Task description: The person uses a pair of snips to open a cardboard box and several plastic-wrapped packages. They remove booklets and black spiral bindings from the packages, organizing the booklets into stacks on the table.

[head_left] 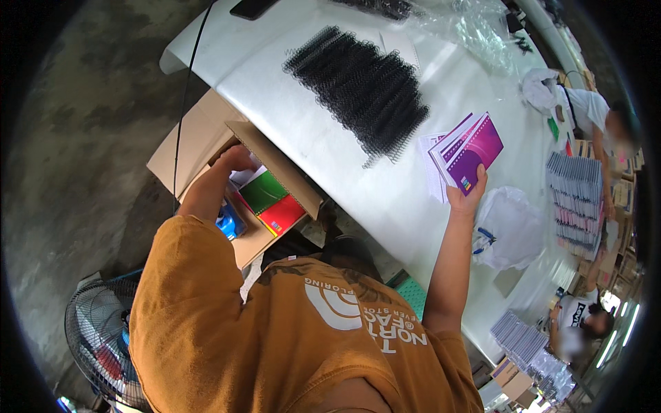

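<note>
My right hand is closed around the lower end of a small fanned stack of purple notebooks, held over the table. Holes run along the edge of their covers, and loose white sheets lie just beside them. My left hand reaches down into an opened cardboard box; its fingers are hidden there. Near it in the box are a green notebook cover, a red one and a blue object I cannot make out. Many black spiral binding coils lie in a pile on the table.
The white-covered table stretches ahead. Pliers rest on a white plastic bag. Stacks of notebooks and two people are at the right. A phone lies at the far edge; a fan stands lower left.
</note>
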`<state>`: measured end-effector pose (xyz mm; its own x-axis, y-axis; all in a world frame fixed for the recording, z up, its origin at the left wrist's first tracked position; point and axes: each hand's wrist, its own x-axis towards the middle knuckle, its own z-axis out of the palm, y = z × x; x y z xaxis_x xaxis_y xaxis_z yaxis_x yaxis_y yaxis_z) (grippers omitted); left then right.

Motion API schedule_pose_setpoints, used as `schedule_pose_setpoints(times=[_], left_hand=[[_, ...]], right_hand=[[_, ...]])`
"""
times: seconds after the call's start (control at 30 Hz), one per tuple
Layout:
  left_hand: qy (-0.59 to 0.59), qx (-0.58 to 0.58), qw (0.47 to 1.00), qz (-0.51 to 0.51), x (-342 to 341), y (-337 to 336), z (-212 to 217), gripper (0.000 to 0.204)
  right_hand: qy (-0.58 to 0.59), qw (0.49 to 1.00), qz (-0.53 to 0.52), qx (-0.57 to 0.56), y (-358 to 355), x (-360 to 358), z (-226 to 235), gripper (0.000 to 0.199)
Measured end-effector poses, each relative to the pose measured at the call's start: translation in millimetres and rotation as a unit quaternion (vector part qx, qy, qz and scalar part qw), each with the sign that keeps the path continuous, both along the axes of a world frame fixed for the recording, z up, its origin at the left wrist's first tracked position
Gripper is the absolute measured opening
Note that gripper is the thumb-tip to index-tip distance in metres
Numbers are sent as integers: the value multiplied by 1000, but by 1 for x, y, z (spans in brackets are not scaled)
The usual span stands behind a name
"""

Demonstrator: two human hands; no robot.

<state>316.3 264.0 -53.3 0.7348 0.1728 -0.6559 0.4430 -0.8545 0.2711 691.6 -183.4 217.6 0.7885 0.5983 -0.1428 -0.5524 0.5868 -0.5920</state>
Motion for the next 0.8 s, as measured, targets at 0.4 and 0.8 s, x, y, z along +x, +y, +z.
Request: schedule_pose_setpoints(times=[0.4,0.8], left_hand=[[48,154,958,236,43,-75,223,81],[-235,-363,726,535,-69,-49,323,50]], right_hand=[[-7,1000,-13,-15,-6,-2,2,38],[-13,999,-42,-16,-13,-2,0,34]])
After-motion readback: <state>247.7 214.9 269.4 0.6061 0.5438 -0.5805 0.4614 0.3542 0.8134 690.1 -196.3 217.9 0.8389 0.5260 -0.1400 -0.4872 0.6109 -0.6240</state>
